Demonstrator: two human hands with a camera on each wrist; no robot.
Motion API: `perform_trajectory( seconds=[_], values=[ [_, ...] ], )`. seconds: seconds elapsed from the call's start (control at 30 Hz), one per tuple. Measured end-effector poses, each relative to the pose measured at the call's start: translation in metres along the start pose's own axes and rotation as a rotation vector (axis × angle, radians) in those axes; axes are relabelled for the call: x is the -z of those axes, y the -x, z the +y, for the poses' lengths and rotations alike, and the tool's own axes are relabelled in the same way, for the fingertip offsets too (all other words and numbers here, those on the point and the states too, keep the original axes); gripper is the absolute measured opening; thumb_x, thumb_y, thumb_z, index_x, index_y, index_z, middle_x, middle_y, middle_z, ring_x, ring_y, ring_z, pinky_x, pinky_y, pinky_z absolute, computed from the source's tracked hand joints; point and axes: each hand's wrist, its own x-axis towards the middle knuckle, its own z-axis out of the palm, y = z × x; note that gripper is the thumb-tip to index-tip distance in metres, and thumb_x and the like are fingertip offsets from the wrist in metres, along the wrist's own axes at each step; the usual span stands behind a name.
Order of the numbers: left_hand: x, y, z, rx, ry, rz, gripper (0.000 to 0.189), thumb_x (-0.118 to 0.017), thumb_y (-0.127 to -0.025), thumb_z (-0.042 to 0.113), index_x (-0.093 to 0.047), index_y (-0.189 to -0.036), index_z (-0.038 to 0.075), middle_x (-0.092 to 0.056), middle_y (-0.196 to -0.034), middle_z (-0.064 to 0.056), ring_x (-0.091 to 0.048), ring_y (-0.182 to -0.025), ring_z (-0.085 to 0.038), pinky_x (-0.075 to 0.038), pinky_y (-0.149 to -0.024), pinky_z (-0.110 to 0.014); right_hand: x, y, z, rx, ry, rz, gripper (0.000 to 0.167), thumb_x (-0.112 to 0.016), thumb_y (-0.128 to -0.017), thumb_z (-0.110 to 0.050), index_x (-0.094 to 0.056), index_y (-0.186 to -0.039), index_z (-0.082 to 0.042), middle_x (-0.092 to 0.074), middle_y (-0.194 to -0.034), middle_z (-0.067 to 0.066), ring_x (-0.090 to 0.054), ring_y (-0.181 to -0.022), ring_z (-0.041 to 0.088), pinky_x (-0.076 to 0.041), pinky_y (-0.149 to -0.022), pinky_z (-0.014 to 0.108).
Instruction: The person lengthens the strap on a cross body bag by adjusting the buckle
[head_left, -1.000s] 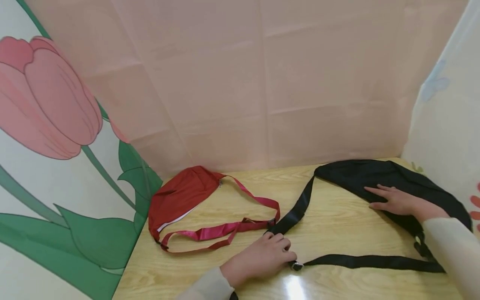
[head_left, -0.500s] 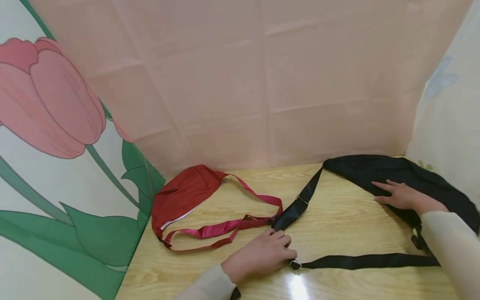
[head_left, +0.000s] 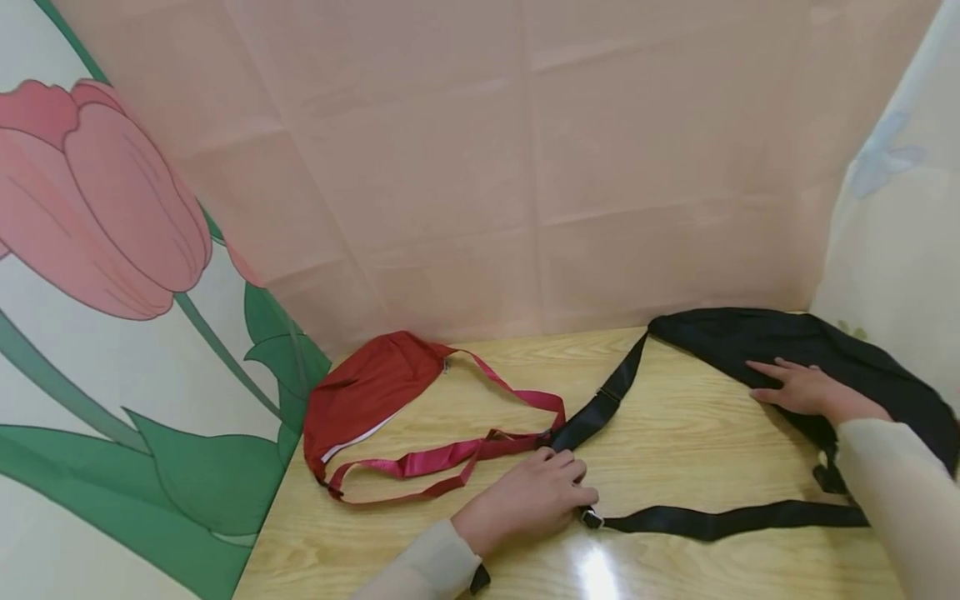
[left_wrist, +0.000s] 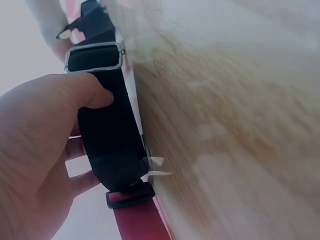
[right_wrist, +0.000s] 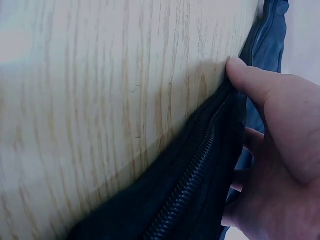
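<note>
A black waist bag [head_left: 825, 350] lies at the right of the wooden table, its zipper [right_wrist: 180, 195] showing in the right wrist view. My right hand [head_left: 806, 390] rests on it with fingers spread, the thumb at the bag's lower edge. My left hand [head_left: 528, 500] grips the bag's black strap [left_wrist: 112, 130] beside a metal slide buckle [left_wrist: 95, 57], thumb on the strap's face and other fingers behind it. To the left lies a red waist bag [head_left: 375, 387]; its red strap [head_left: 442, 458] reaches the black strap just beyond my left hand.
The wooden table [head_left: 675, 450] ends at a pink sheet [head_left: 450, 183] hung behind it. A tulip-printed panel [head_left: 112, 208] stands at the left, and a pale panel [head_left: 900, 250] at the right. A black strap end [head_left: 480, 577] shows beside my left sleeve.
My left hand has shifted slightly away from me with the black strap, and the strap's lower stretch has moved a little and bends more. The right hand stays on the black bag.
</note>
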Motion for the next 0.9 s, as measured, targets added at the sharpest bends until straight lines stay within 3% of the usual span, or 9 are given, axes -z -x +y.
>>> perform_trajectory(
  seconds=[0.33, 0.47, 0.6, 0.9],
  values=[
    [0.001, -0.003, -0.006, 0.013, 0.045, -0.019, 0.024, -0.06, -0.102, 0.033, -0.062, -0.125, 0.04, -0.051, -0.112, 0.013, -0.045, -0.109, -0.009, -0.042, -0.096, -0.031, -0.004, -0.003, -0.001, 0.002, 0.014, 0.031, 0.084, -0.057, -0.097, -0.058, -0.037, -0.149, 0.005, -0.025, -0.142, 0.052, -0.024, -0.131, 0.069, -0.013, -0.107, 0.076],
    [0.003, -0.001, -0.01, 0.032, 0.075, -0.034, 0.032, -0.062, -0.1, 0.032, -0.059, -0.131, 0.04, -0.05, -0.117, 0.014, -0.043, -0.112, -0.011, -0.041, -0.105, -0.037, -0.003, -0.005, -0.005, -0.002, 0.041, 0.057, 0.083, -0.057, -0.096, -0.059, -0.041, -0.145, 0.005, -0.029, -0.139, 0.052, -0.029, -0.126, 0.07, -0.023, -0.103, 0.076],
    [0.006, 0.003, -0.015, 0.049, 0.085, -0.023, 0.032, -0.061, -0.1, 0.03, -0.058, -0.131, 0.039, -0.05, -0.118, 0.015, -0.042, -0.112, -0.012, -0.04, -0.106, -0.037, 0.0, -0.008, -0.011, 0.0, 0.059, 0.09, 0.08, -0.059, -0.096, -0.056, -0.044, -0.143, 0.007, -0.033, -0.135, 0.052, -0.034, -0.121, 0.07, -0.033, -0.095, 0.076],
    [0.015, 0.017, -0.035, 0.101, 0.078, -0.001, 0.036, -0.059, -0.099, 0.026, -0.059, -0.134, 0.035, -0.052, -0.131, 0.01, -0.045, -0.122, -0.016, -0.042, -0.105, -0.04, 0.011, -0.006, -0.035, -0.002, 0.03, 0.116, 0.077, -0.059, -0.097, -0.051, -0.039, -0.146, 0.006, -0.029, -0.138, 0.049, -0.03, -0.123, 0.07, -0.031, -0.096, 0.078]
  ],
)
